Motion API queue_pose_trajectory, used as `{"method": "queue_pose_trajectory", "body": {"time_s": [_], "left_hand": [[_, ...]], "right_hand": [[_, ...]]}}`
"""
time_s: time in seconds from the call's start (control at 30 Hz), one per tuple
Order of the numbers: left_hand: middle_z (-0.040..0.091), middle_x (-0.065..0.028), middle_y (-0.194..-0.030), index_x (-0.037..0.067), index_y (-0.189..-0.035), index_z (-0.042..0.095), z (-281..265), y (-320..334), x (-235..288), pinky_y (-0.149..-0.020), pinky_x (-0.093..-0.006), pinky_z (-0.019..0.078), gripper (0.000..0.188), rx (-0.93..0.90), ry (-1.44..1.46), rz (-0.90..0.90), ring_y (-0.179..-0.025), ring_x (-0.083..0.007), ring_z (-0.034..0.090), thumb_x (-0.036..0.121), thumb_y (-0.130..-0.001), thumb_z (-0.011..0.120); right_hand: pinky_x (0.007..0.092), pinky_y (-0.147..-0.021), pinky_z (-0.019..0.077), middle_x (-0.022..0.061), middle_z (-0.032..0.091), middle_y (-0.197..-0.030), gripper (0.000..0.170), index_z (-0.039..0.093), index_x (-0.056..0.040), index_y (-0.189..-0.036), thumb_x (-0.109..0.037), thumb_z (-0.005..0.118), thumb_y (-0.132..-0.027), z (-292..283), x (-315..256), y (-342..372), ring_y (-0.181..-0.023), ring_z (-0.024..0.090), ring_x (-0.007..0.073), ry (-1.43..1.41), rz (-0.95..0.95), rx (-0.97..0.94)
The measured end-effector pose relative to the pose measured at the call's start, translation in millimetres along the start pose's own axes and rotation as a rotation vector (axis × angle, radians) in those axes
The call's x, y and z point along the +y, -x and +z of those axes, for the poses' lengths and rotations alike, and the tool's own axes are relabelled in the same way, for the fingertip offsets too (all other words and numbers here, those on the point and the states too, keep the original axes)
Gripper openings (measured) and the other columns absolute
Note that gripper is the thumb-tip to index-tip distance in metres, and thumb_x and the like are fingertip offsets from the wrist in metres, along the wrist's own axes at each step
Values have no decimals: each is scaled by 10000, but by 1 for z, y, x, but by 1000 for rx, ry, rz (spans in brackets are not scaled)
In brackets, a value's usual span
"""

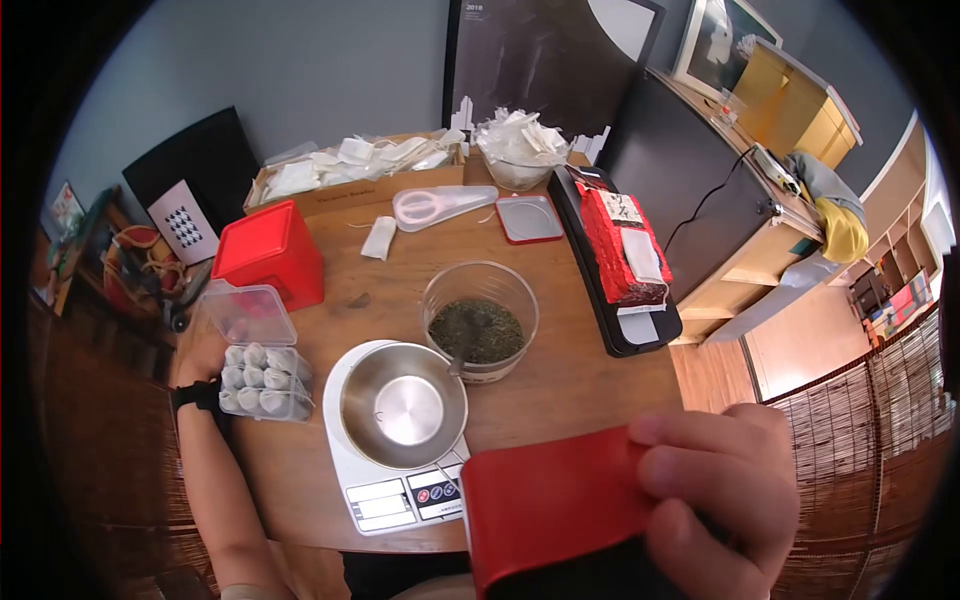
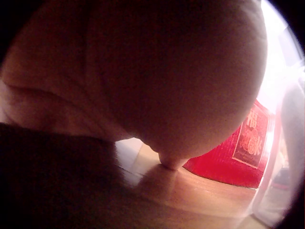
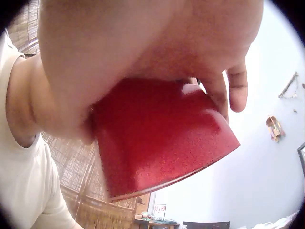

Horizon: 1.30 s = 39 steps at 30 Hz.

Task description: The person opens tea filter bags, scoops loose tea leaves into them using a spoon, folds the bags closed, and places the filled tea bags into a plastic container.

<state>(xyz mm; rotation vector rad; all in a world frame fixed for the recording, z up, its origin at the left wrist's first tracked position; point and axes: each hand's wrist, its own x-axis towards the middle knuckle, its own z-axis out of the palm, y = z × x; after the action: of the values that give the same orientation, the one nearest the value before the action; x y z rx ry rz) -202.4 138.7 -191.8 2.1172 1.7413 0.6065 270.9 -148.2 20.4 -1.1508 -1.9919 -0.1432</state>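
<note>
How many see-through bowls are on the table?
2. The leaf bowl is in the middle, just beyond the metal pan; the heaped bowl is at the back, beside the cardboard box.

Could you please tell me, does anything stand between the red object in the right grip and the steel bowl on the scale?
In the head view, nothing visible stands between the red object in the right grip and the steel bowl; the red object merely hides the scale's lower right corner.
</note>
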Motion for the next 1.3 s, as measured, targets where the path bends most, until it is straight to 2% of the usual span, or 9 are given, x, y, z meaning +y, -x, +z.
{"method": "queue_pose_trajectory", "body": {"time_s": [0.03,0.13,0.23,0.67,0.97,1.07,1.13,1.27,1.3], "left_hand": [[643,-132,-1305,24,-1347,587,-1,1,4,-1002,-399,461,576,-4,-8,-17,-1195,-274,594,437,-958,686],[633,-139,-1329,25,-1372,569,-4,4,14,-1018,-401,451,607,-32,-22,-68,-1218,-282,584,463,-963,667],[622,-146,-1352,27,-1397,552,-6,6,20,-1035,-404,441,637,-68,-26,-103,-1241,-291,574,488,-968,647],[481,-189,-1521,55,-1523,431,-18,6,48,-1148,-415,349,790,-236,-84,-294,-1407,-351,435,608,-973,555],[349,-207,-1618,79,-1569,356,-16,3,36,-1212,-419,276,845,-287,-147,-301,-1501,-381,307,650,-966,507],[337,-208,-1625,79,-1574,349,-12,1,30,-1217,-420,267,850,-286,-151,-281,-1506,-381,297,657,-969,495],[333,-208,-1627,79,-1575,346,-11,-1,27,-1219,-420,265,851,-282,-153,-271,-1508,-381,293,659,-970,491],[366,-214,-1606,79,-1550,381,-6,2,18,-1191,-433,309,822,-237,-8,-187,-1488,-387,329,639,-965,522],[374,-215,-1601,78,-1544,390,-4,1,16,-1184,-436,320,815,-228,30,-166,-1483,-389,338,634,-964,530]], "right_hand": [[400,-723,526,161,704,-1009,189,685,23,-1018,-98,723,-877,14,1,-3,-825,690,308,-71,-178,289],[354,-696,520,185,697,-1035,243,665,12,-1115,-89,702,-897,7,30,6,-842,694,304,-60,-459,249],[405,-716,336,100,671,-990,334,633,-134,-1257,-344,533,-1018,-19,-9,19,-779,622,238,103,-20,43],[393,-712,311,63,602,-901,287,639,-105,-1168,-309,484,-1037,-9,-18,21,-742,592,233,121,-70,259],[386,-716,363,179,680,-1010,262,651,-183,-1242,-242,517,-1025,-14,-8,15,-851,592,258,79,-100,295],[344,-697,542,245,670,-1069,415,594,68,-1199,-297,626,-1004,-32,10,0,-869,690,331,7,-525,-50],[394,-709,396,192,678,-1098,294,655,-222,-1278,-185,540,-1010,-19,-16,15,-902,627,274,79,88,39],[442,-811,481,220,650,-1165,459,624,-90,-1339,-354,649,-964,-15,1,9,-974,646,320,65,59,-76],[451,-860,496,227,640,-1179,698,616,-37,-1330,-489,787,-827,-18,12,6,-987,642,337,-11,11,-128]]}}
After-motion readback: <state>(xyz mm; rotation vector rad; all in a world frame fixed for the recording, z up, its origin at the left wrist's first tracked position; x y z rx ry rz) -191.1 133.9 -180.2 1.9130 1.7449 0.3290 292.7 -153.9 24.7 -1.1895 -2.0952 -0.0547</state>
